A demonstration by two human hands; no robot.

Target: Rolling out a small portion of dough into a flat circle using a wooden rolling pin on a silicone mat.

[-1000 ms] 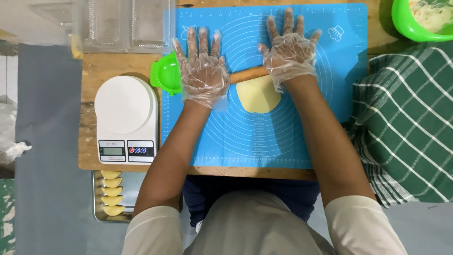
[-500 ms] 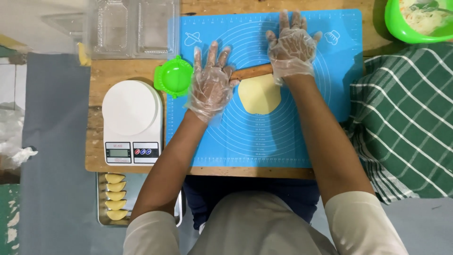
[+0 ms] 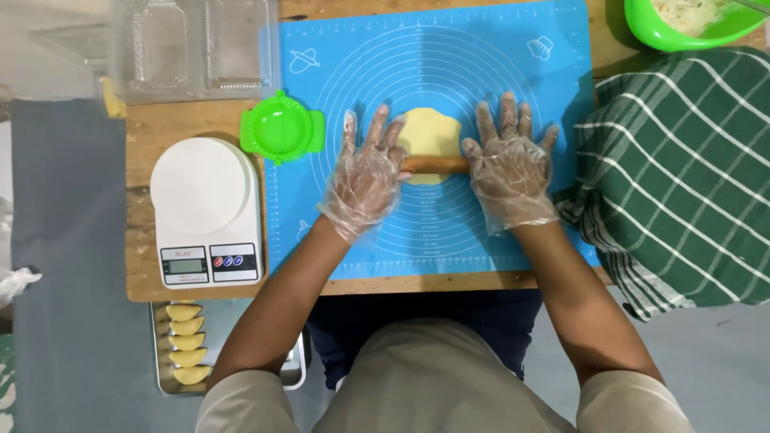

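A round, flat piece of yellow dough (image 3: 429, 130) lies in the middle of a blue silicone mat (image 3: 449, 56) marked with rings. A thin wooden rolling pin (image 3: 435, 164) lies level across the near part of the dough. Both hands wear clear plastic gloves. My left hand (image 3: 365, 180) presses on the pin's left end with fingers spread flat. My right hand (image 3: 509, 172) presses on its right end in the same way. The palms hide the pin's ends.
A green dumpling mould (image 3: 281, 128) and a white kitchen scale (image 3: 204, 208) sit left of the mat on the wooden table (image 3: 184, 116). Behind them is a clear plastic container (image 3: 192, 48). A green bowl (image 3: 642, 28) and a green checked cloth (image 3: 682, 176) are on the right. A tray (image 3: 241, 329) of folded dumplings lies below the table edge.
Both hands have drawn the rolling pin toward me, from the far edge of the dough onto its near part. The pin was tilted and now lies level.
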